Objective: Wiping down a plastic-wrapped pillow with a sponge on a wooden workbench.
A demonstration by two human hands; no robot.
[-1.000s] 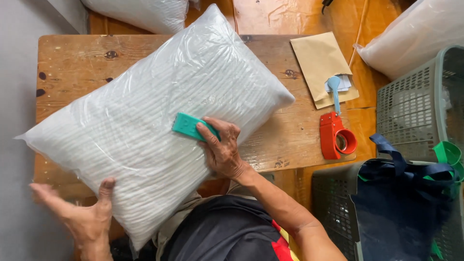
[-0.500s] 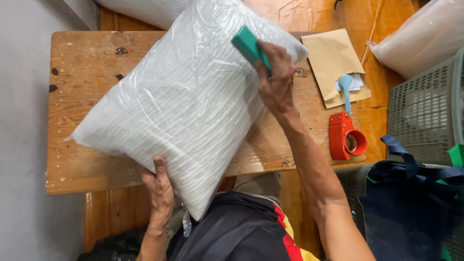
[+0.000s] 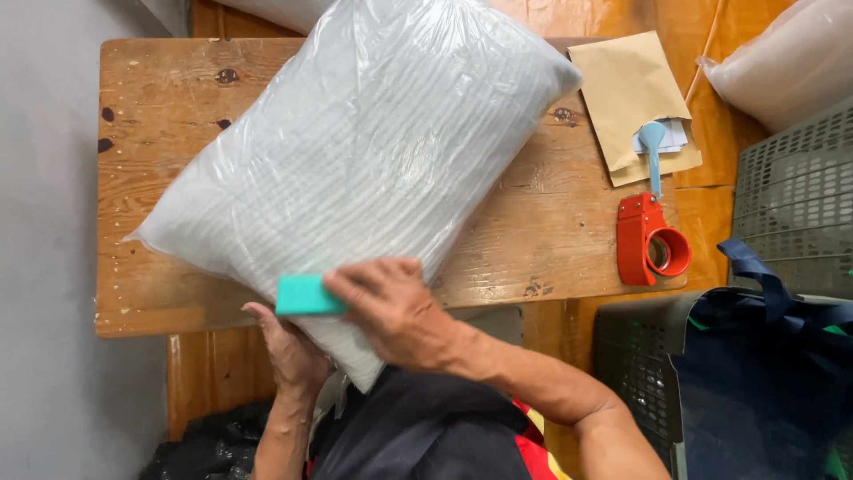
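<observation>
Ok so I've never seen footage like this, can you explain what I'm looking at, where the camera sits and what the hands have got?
This is one view from a camera worn on a person's head, looking down at their own two bare hands. A wooden table carries a big white pillow in clear plastic. The right hand presses a small teal block onto its near end, while the left hand props it from underneath. Beside it lie a brown envelope and a red tape dispenser.
</observation>
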